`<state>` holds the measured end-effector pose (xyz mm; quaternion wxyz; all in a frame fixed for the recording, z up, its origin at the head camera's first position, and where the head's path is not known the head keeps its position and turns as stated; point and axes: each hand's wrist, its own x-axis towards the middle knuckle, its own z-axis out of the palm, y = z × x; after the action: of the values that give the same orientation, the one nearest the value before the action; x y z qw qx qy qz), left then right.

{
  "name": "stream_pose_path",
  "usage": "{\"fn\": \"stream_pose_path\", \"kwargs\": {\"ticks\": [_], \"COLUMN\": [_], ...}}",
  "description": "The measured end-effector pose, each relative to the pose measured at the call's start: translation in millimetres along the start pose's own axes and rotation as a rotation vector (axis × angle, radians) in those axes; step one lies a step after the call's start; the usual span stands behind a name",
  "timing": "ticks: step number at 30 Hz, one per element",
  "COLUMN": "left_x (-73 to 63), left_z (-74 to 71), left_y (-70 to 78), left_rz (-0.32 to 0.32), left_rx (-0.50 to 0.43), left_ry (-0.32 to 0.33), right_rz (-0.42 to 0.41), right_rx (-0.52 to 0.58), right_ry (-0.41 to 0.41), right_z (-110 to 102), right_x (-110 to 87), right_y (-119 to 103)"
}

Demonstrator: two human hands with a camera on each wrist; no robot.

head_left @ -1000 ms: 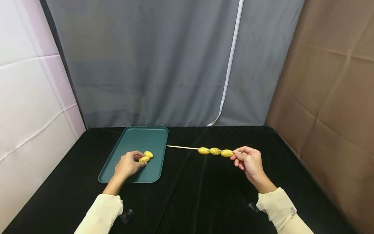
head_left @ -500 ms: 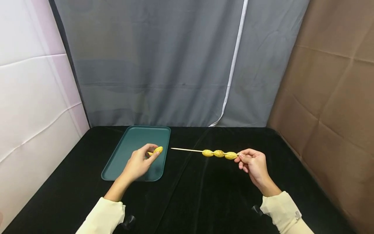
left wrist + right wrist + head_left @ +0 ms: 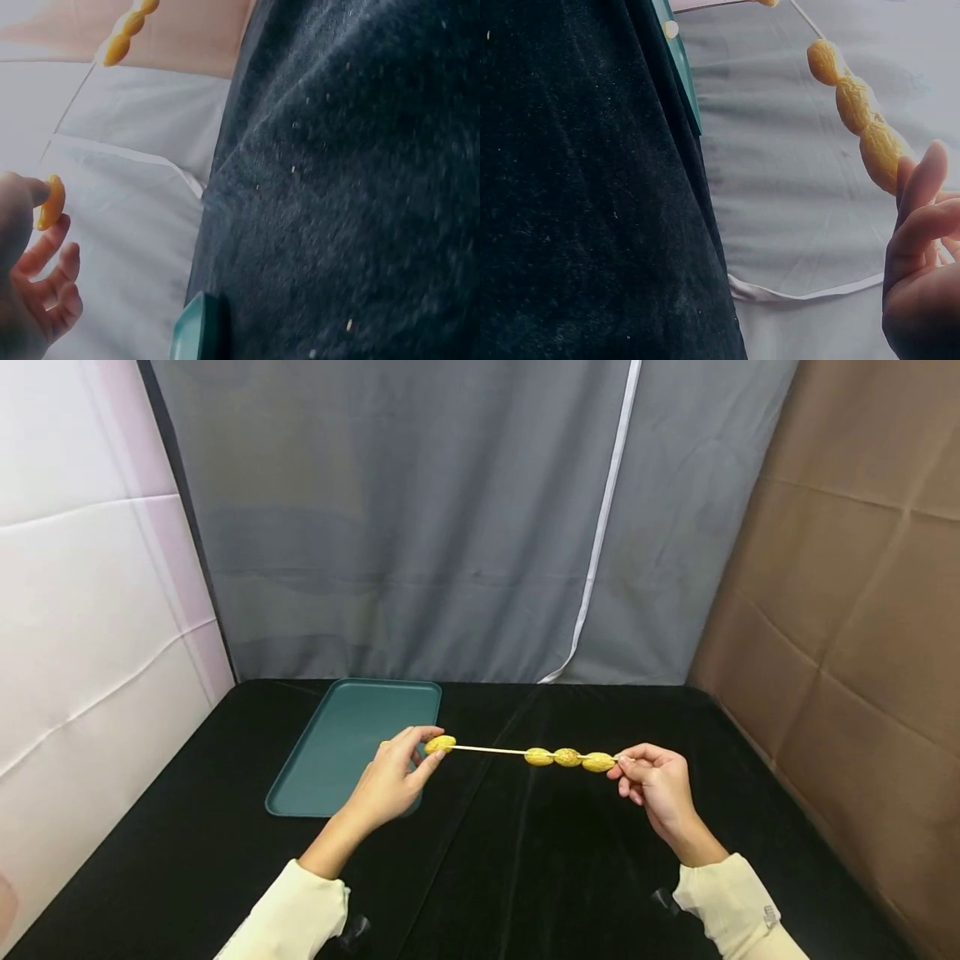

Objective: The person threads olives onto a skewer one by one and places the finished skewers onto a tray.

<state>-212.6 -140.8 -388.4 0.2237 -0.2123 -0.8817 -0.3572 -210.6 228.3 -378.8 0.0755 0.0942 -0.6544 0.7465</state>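
Observation:
My right hand point(image 3: 660, 789) pinches one end of a thin wooden skewer point(image 3: 491, 749), held nearly level above the table. Several wrinkled yellow oval pieces are involved; their kind is unclear. Three of them point(image 3: 567, 757) sit threaded in a row beside the right fingertips, the nearest one point(image 3: 883, 156) close to the thumb. Between thumb and forefinger my left hand point(image 3: 390, 781) pinches another yellow oval piece point(image 3: 440, 744) at the skewer's far tip. Whether the tip has entered it, I cannot tell. One more piece point(image 3: 670, 29) lies on the tray, mostly hidden by the left hand in the head view.
A green rectangular tray point(image 3: 341, 727) lies at the left on a black cloth-covered table point(image 3: 480, 877). Grey curtain point(image 3: 412, 527) hangs behind, with white fabric point(image 3: 97, 635) on the left and brown fabric point(image 3: 840, 610) on the right.
My left hand has picked up a yellow oval piece from the tray and carried it rightward to the skewer's tip. The right hand and skewer have stayed almost in place.

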Motion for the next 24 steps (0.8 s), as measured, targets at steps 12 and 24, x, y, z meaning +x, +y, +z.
{"fn": "stream_pose_path", "kwargs": {"ticks": [12,24], "left_x": [-0.4,-1.7], "left_z": [8.9,10.4], "left_y": [-3.9,-7.0], "left_rz": [-0.018,-0.015], "left_rx": [-0.121,-0.127], "left_ry": [-0.012,0.009], "right_rz": [0.002,-0.005], "right_rx": [-0.008,-0.015], "right_ry": [0.036,0.042], "right_z": [-7.5,-8.7], "right_x": [1.4,1.6], "right_y": [1.4,2.4]}}
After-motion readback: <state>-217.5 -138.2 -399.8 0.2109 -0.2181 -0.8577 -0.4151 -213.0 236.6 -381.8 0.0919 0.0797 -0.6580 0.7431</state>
